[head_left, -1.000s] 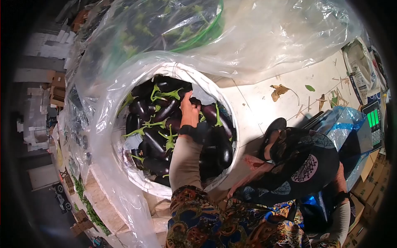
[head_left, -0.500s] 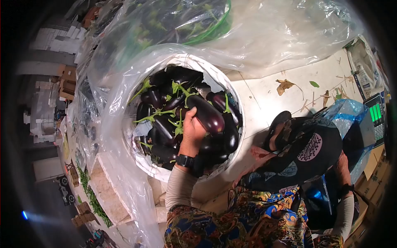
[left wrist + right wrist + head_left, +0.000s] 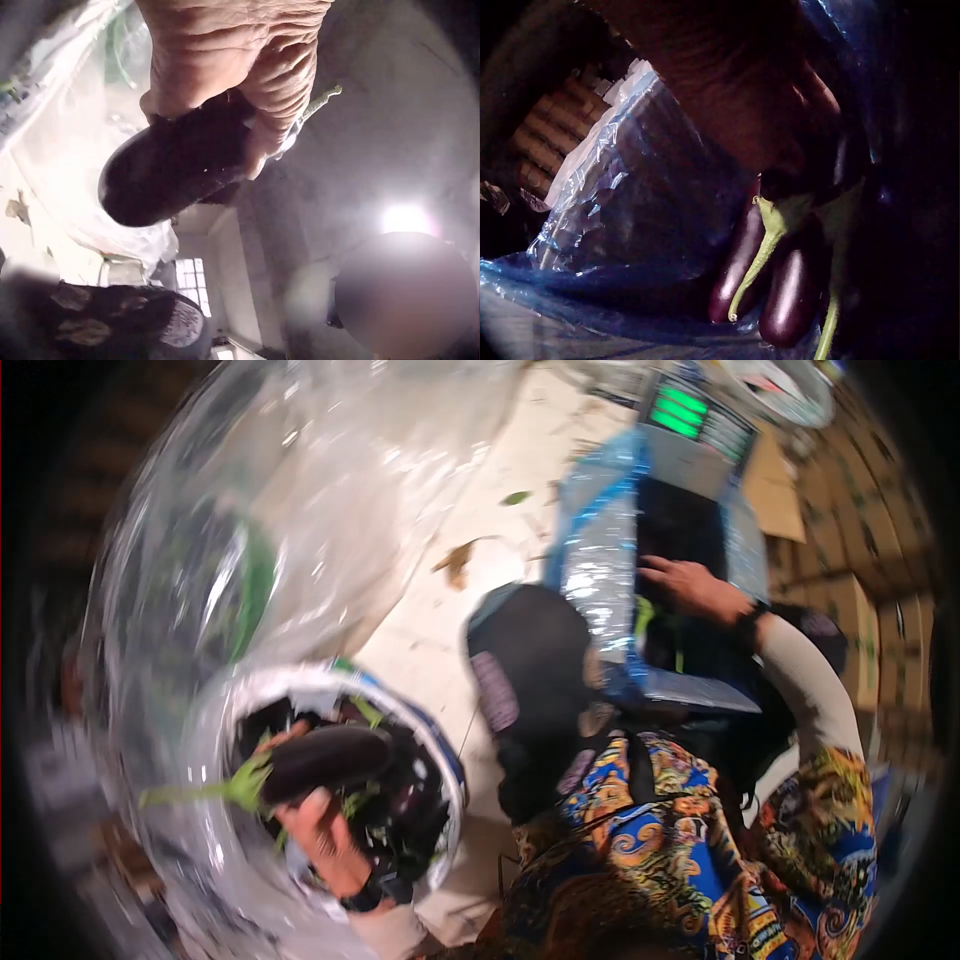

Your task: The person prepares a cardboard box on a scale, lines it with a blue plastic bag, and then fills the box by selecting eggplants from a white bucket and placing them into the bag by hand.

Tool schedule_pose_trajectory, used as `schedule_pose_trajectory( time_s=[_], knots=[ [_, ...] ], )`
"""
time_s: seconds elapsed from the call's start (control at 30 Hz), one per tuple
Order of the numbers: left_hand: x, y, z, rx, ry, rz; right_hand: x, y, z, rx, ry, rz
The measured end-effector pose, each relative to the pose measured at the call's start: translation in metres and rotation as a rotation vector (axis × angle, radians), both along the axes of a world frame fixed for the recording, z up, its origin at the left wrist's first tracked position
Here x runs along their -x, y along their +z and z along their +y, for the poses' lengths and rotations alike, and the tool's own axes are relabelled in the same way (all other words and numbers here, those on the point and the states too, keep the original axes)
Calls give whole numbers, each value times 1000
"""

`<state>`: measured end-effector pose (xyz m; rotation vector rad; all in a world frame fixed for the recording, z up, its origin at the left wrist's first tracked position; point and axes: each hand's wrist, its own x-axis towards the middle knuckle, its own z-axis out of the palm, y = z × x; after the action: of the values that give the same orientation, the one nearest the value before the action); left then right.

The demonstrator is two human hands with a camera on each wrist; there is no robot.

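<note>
My left hand (image 3: 325, 840) grips a large dark purple eggplant (image 3: 325, 760) over the round white-lined basket (image 3: 310, 680). In the left wrist view, fingers and thumb wrap the eggplant (image 3: 176, 169), its rounded end jutting out and its green stem on the far side. More eggplants fill the basket below. My right hand (image 3: 695, 588) reaches into a box lined with blue plastic (image 3: 605, 570), its visible fingers fairly straight. Glossy eggplants (image 3: 787, 300) with green stems lie just under that hand (image 3: 742, 97) in the right wrist view; its fingertips are lost in shadow.
A scale with a green display (image 3: 680, 410) stands beyond the blue-lined box. Clear plastic sheeting (image 3: 360, 490) spreads behind the basket. A dry leaf (image 3: 457, 565) lies on the pale floor. My dark-clothed knee (image 3: 530, 650) is between basket and box. Cardboard boxes (image 3: 850, 510) are stacked at the right.
My left hand reached among the eggplants, then lifted one out and still holds it. The head view has swung right, bringing the blue-lined box and my right hand into clear sight.
</note>
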<state>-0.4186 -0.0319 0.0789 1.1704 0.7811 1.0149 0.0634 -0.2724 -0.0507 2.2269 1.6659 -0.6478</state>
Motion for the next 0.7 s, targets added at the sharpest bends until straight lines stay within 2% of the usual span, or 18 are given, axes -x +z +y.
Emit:
schedule_pose_trajectory(
  time_s=[0.07,0.23,0.27,0.33,0.4,0.43,0.53,0.6,0.7],
  knots=[
    [-2,-9,29,-103,-159,-193,-6,-9,-12,-80,45,-5],
    [-121,55,34,-280,-426,-136,-4,-6,-16,-97,4,-8],
    [-150,69,21,-279,-426,-95,-5,-6,-17,-114,3,-1],
    [-194,75,15,-374,-695,-42,-4,-8,-17,-114,-12,16],
    [-237,85,7,-663,-885,283,-5,-16,-19,-139,-28,12],
    [-260,86,-8,-701,-974,275,-4,-16,-18,-151,-38,20],
    [-315,64,-33,-542,-1343,304,-5,-17,-19,-173,-60,43],
    [-339,42,-42,-649,-1430,287,-3,-20,-18,-179,-61,44],
    [-363,30,-53,-529,-1482,269,-2,-22,-20,-245,-69,54]
  ],
)
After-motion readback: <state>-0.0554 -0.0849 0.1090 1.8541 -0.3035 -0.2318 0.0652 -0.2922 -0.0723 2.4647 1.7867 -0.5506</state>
